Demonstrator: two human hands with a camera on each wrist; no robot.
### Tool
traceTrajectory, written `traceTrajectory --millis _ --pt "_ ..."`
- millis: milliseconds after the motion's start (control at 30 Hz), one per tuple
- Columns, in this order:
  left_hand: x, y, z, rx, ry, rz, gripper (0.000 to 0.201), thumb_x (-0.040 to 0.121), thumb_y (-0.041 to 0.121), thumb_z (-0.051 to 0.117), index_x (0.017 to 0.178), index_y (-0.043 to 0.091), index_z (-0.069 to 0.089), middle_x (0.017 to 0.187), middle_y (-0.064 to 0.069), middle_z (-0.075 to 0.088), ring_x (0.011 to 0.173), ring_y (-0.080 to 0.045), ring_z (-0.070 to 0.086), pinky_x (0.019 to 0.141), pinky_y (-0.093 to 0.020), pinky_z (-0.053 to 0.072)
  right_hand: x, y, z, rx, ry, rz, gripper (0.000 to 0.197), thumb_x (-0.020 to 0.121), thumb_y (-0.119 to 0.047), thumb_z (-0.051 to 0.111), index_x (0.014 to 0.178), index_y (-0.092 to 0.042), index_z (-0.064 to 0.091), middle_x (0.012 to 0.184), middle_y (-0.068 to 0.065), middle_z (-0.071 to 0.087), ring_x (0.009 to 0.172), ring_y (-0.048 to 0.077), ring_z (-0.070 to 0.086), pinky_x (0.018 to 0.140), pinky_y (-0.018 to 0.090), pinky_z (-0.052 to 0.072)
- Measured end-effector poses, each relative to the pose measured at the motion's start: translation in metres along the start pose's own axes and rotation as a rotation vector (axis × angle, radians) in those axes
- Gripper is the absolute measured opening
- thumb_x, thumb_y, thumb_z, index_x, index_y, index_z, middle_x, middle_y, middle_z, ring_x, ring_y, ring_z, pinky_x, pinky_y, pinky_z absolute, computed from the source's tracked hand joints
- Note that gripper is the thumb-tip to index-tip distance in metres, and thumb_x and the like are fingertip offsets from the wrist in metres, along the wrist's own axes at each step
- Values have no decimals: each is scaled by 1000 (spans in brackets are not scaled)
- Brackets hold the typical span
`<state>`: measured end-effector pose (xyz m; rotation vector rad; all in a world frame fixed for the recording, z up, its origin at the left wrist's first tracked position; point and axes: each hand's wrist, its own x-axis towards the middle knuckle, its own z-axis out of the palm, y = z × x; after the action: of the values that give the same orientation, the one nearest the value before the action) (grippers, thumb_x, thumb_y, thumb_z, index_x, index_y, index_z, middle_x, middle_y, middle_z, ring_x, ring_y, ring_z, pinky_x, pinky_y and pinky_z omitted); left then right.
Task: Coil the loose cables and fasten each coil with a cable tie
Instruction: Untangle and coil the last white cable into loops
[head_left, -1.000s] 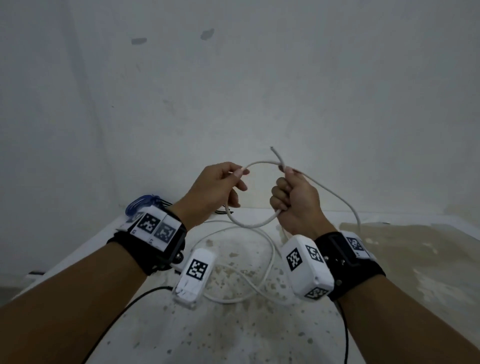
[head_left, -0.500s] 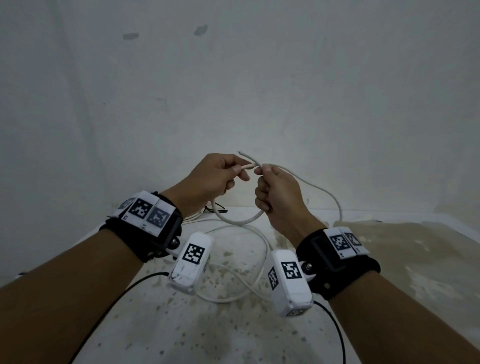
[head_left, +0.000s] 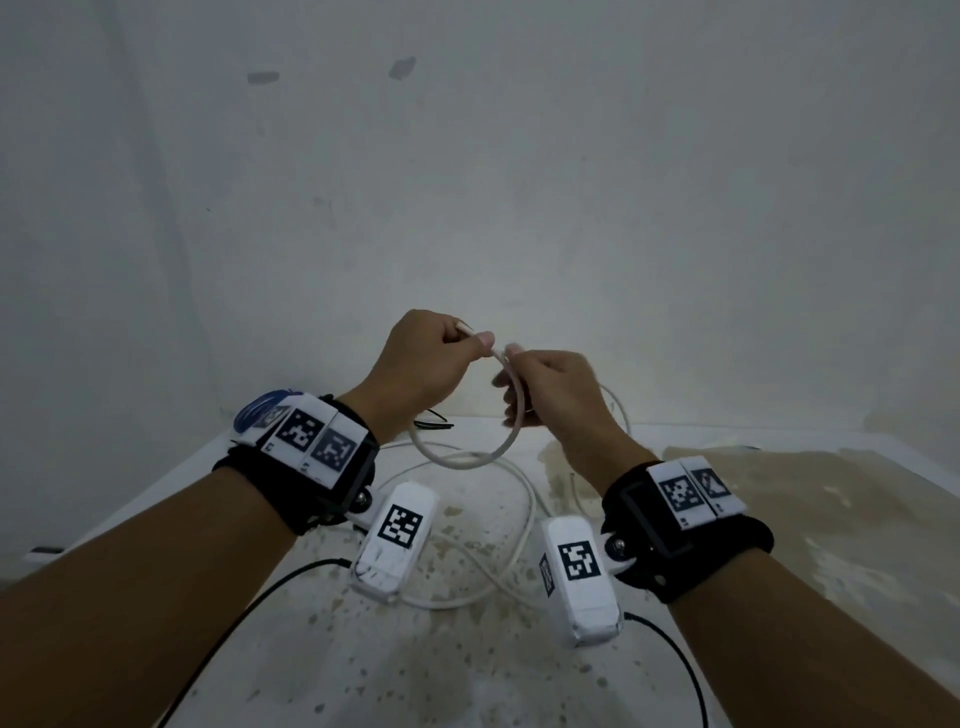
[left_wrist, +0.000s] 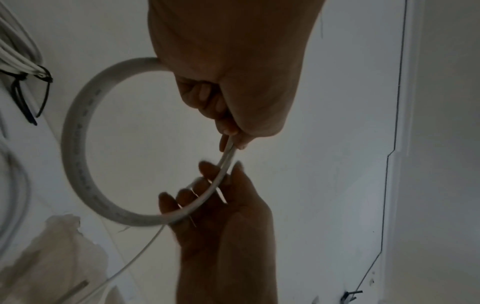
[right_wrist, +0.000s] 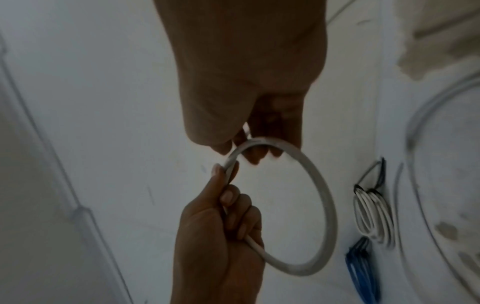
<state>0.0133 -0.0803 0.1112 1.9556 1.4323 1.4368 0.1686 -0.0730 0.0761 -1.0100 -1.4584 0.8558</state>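
Observation:
A white cable (head_left: 506, 447) forms one small loop (left_wrist: 75, 144) in the air between my hands, above the table's back edge. My left hand (head_left: 475, 340) pinches the loop's top where the strands cross, thumb on top (left_wrist: 231, 139), and its curled fingers grip the strand lower down (right_wrist: 226, 185). My right hand (head_left: 511, 364) is just right of it and blurred. Its fingers (left_wrist: 205, 185) are stretched out behind the cable, with the strand running between thumb and fingers (right_wrist: 246, 148). The rest of the cable (head_left: 524, 519) trails in loose curves on the table.
A white coil (right_wrist: 371, 216) bound with a black tie and a blue coil (right_wrist: 361, 267) lie at the table's back left. Loose black cable ties (head_left: 431, 423) lie near them. The speckled white table (head_left: 467, 665) meets a wall close behind; a brown stain (head_left: 779, 493) covers its right side.
The hands have come together and risen slightly. The left hand now pinches the closed loop, while the right hand's fist has loosened into stretched fingers. The free cable end no longer sticks up.

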Motion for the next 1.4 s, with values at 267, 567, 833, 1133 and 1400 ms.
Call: traceTrajectory --millis 267,567,833,1133,1400 --pt "3 4 -8 -63 -63 139 31 91 24 67 66 5 67 50 6 47 52 -11 39 57 -30 34 27 -36 -17 -349 -434 -167 45 102 -42 48 99 -5 73 84 8 76 81 21 72 81 27 53" --pt "0 3 -3 -68 -87 172 24 95 18 63 75 9 73 48 15 52 51 -1 44 57 -16 37 35 -24 -30 122 -617 212 31 85 -33 66 88 -2 65 71 8 68 65 20 68 93 45 54" --pt "1 -22 -6 -8 256 -242 43 102 45 36 78 15 55 82 -5 60 76 -24 56 75 -35 45 44 -31 -43 260 -251 131 28 101 -24 55 82 -4 60 61 5 59 57 21 60 85 42 58" --pt "-70 16 72 -730 -825 -642 80 103 57 18 124 -7 60 115 -29 66 81 -22 71 81 -29 56 37 -58 -37 694 116 3 26 100 -23 58 83 -3 61 65 8 59 63 21 60 76 35 60" --pt "-15 57 104 -1396 258 -808 21 102 6 39 87 -2 52 75 -20 65 69 -27 66 83 -39 59 12 -26 -64 631 267 31 28 99 -25 59 81 -4 61 62 7 57 57 21 58 72 36 58"
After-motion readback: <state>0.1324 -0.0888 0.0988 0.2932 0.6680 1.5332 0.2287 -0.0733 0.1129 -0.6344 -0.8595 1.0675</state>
